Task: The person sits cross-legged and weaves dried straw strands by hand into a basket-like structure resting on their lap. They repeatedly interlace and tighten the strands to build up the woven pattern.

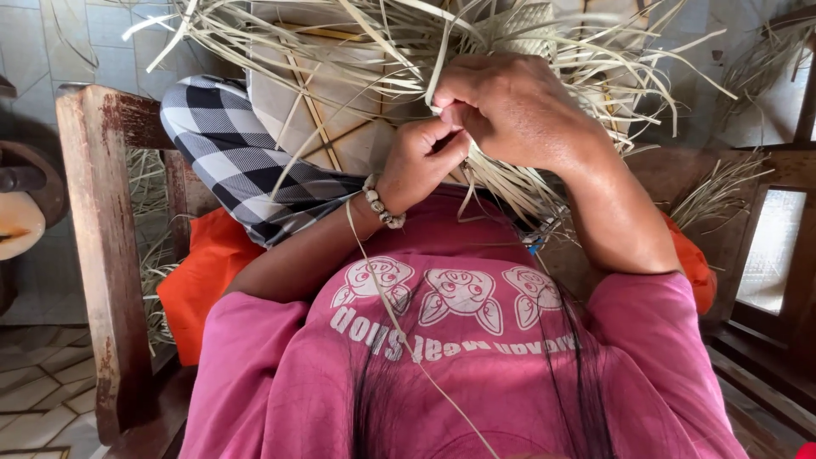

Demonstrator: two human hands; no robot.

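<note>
I look down over my pink shirt at a half-woven piece of pale palm-leaf strips (340, 110) resting on my lap. My left hand (422, 161), with a bead bracelet at the wrist, pinches strips at the near edge of the weave. My right hand (510, 106) is closed over the same bundle of strips just above and right of it, knuckles up. The two hands touch. Loose strip ends (595, 59) fan out in all directions, and one long strip (399, 331) trails down across my chest.
I sit in a worn wooden chair; its left armrest post (106, 255) and right arm (765, 170) flank me. A black-and-white checked cloth (229, 153) covers my raised knee, an orange cushion (200, 280) lies underneath. Tiled floor (34, 391) at left, more strips at right.
</note>
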